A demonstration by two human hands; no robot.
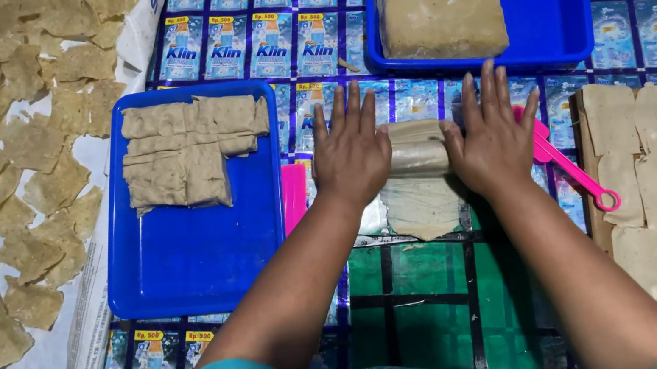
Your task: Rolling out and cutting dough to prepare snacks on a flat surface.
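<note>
Printed plastic sheeting point(307, 33) covers the floor; left hand point(352, 155) and right hand point(495, 140) press flat, fingers spread, gripping nothing, on a dough roll point(418, 150) between two blue trays point(201, 254).

Dim, even overhead light; soft shadows under forearms; sharp focus, slight edge distortion.

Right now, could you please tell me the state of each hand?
Left hand: open, palm pressing flat on the pale rolled dough sheet.
Right hand: open, pressing flat on the same roll.
</note>
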